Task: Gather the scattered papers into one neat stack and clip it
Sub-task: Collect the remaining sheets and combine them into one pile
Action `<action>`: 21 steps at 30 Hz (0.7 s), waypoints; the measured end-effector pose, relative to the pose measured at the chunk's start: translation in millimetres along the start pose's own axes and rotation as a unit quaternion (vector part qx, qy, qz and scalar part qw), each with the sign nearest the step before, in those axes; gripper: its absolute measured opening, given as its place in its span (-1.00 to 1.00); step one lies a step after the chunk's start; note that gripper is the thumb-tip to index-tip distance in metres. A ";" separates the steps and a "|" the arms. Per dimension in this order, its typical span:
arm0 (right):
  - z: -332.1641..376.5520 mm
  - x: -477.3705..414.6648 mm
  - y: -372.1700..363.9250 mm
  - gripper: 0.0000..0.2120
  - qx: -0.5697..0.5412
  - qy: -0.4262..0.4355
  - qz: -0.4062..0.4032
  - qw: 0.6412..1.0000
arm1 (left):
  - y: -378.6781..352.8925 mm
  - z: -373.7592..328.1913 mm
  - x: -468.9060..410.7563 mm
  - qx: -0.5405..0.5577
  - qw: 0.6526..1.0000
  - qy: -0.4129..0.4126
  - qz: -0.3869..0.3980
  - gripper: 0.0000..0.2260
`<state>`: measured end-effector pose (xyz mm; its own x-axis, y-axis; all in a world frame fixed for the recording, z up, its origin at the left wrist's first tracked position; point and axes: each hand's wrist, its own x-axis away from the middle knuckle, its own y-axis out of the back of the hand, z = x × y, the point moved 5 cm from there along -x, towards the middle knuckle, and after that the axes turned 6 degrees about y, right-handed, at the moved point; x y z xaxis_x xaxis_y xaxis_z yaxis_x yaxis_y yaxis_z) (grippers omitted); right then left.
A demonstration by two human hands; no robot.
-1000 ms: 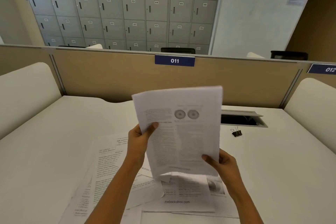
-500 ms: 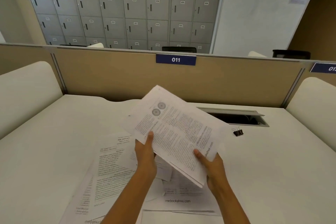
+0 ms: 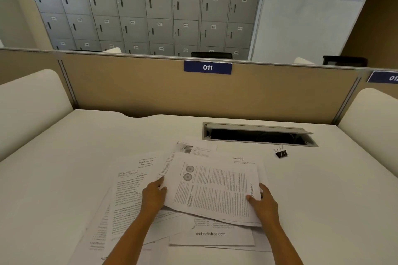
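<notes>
The person's bare left forearm and right forearm reach in from the bottom edge, angled slightly toward each other. The left hand pinches the left edge of a printed sheaf, thumb on top and most fingers hidden beneath. The right hand grips the opposite edge, thumb pressed on the page and fingers curled round the side. Both wrists look straight, palms facing inward.

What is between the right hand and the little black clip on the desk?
Nothing visible. Only bare desk lies between the right hand and the binder clip, though that hand grips the printed sheet.
</notes>
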<state>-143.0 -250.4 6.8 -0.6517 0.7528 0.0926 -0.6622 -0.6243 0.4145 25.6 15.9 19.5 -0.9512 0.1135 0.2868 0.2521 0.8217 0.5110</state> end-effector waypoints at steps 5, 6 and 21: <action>-3.2 -4.7 -0.1 -0.49 0.017 -0.030 0.025 0.999 | 2.6 -11.4 2.5 -0.047 0.998 -0.018 -0.025 -0.70; -2.9 -5.2 0.3 -0.47 0.000 -0.035 0.029 0.999 | 3.9 -10.8 1.0 -0.042 0.999 -0.007 -0.018 -0.71; 59.6 5.9 35.1 -0.74 -0.183 0.147 -0.074 0.969 | 17.4 -62.4 12.2 0.191 0.970 -0.147 0.030 -0.75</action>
<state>-148.0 -255.4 75.9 -0.5817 0.7810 -0.2272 -0.8078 -0.5874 0.0489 29.5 -3.3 82.4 -0.9608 0.2750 0.0351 0.2771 0.9496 0.1468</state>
